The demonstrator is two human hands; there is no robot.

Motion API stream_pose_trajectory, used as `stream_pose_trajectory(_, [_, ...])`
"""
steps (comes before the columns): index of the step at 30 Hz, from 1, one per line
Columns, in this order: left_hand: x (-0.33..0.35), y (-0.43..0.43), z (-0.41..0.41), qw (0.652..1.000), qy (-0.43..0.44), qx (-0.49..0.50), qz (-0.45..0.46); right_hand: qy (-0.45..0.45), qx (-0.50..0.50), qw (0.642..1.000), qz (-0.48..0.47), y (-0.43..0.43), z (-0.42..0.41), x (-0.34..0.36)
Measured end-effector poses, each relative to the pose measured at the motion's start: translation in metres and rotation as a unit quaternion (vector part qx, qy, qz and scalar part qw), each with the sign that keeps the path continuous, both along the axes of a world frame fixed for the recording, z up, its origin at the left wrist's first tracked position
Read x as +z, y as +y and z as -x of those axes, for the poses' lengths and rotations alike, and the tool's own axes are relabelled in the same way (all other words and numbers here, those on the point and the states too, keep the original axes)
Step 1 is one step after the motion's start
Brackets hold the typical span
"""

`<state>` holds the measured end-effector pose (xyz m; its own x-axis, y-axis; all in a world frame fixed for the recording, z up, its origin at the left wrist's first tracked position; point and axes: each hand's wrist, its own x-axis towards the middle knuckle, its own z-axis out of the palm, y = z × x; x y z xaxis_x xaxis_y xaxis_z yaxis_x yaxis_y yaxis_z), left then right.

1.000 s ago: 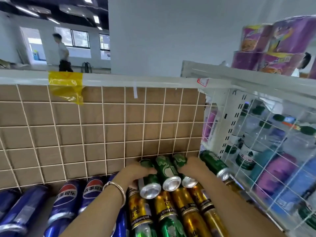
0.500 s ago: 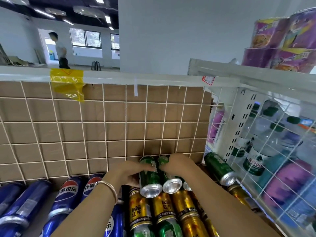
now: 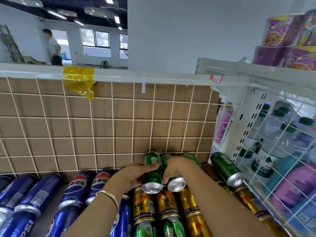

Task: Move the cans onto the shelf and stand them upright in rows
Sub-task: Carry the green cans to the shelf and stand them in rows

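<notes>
At the bottom of the frame, gold cans (image 3: 166, 206) lay in files with their ends toward the camera, more green ones below them and blue cans (image 3: 75, 187) filling the lower left. All seemed to lie on their sides, not stand. Just above the gold ones, at lower centre, the left hand (image 3: 135, 175), a bangle (image 3: 109, 197) on its wrist, curled its fingers round a green can (image 3: 152, 173). The right hand (image 3: 177, 168) clasped a second green can (image 3: 176, 183) touching the first, and a third (image 3: 192, 159) showed past its knuckles. A fourth green can (image 3: 225, 168) lay apart to the right, near the wire side panel. Behind the cans rose a wire grid (image 3: 102, 117) backed with cardboard, with bottles (image 3: 263, 151) at right and purple tubs (image 3: 287, 40) at upper right. As a judgement, the cans had reached the shelf area but none I could see stood upright, so righting them and forming rows remained, beginning with the gripped pair.
</notes>
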<state>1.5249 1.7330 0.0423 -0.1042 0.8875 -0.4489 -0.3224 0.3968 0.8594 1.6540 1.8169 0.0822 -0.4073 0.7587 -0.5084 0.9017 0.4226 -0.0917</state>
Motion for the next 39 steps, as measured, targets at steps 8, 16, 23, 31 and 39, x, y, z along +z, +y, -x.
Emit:
stream_pose_trajectory(8, [-0.006,-0.016,0.001,0.997,-0.060,0.048,-0.028,0.245,-0.136,0.958,0.057,-0.019,-0.021,-0.004])
stream_pose_trajectory(16, [-0.007,-0.032,-0.003,0.983,-0.148,0.054,-0.094,0.517,-0.311,0.748,0.279,-0.026,-0.045,-0.035])
stream_pose_trajectory(23, [0.011,-0.050,0.003,0.984,-0.059,0.005,-0.166,0.557,-0.252,0.751,0.249,-0.035,-0.046,-0.027])
stream_pose_trajectory(31, [0.028,-0.120,0.039,0.975,0.009,0.080,-0.208,0.564,-0.128,0.761,0.295,-0.081,0.008,-0.008])
stream_pose_trajectory(39, [0.033,-0.243,0.103,0.949,0.055,0.201,-0.237,0.587,-0.045,0.744,0.316,-0.175,0.107,-0.004])
